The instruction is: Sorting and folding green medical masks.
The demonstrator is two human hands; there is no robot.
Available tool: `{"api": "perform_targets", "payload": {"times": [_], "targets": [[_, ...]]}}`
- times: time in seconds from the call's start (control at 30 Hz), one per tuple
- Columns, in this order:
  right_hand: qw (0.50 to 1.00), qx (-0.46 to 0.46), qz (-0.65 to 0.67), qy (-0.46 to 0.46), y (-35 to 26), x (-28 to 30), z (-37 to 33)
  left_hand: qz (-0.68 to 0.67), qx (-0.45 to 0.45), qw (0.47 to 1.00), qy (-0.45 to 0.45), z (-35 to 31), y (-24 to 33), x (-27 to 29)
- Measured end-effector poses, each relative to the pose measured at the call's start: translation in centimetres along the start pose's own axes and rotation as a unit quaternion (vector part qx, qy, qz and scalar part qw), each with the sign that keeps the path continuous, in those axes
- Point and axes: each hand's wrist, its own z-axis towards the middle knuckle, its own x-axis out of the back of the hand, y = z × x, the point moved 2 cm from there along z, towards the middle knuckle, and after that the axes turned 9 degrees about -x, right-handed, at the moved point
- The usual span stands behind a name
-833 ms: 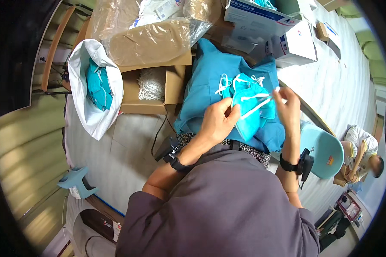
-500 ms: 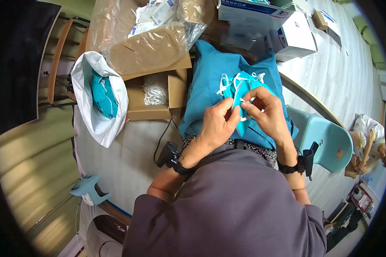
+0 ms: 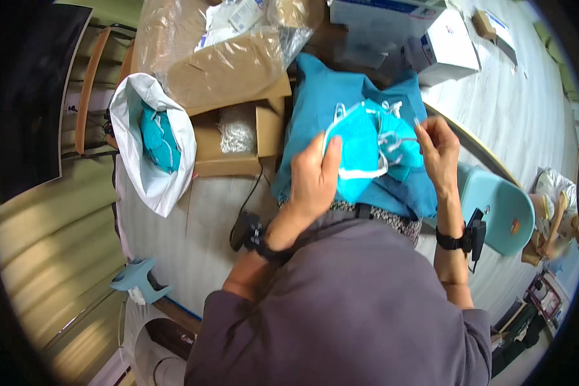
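Observation:
My left hand is closed on the left edge of a teal face mask, thumb on its front, tilted above my lap. White loops edge the mask. To its right, my right hand makes a pinch; whatever is between its fingertips is too small to make out. A thin strand seems to run from there toward the mask. Behind lie more teal masks with white loops, on a blue cloth spread over my lap.
At left stands a white bag with teal masks inside. Beside it, a cardboard box holds a bundle of white loops. Farther back are a plastic-lined carton and white boxes. A light-blue chair and another person are at right.
My hands have moved apart, the right one outward to the right. The mask in my left hand has turned and now shows its broad face.

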Motion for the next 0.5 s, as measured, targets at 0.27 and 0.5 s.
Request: {"api": "perform_targets", "payload": {"times": [0.27, 0.5], "targets": [[0.974, 0.146, -0.002, -0.175, -5.8, -6.2, -4.2, -0.102, 0.143, 0.984, -0.025, 0.6, -0.2, -1.4], [0.973, 0.177, -0.020, -0.148, -4.7, -6.0, -4.0, -0.206, 0.172, 0.963, -0.041, -0.6, -0.5, -1.1]]}}
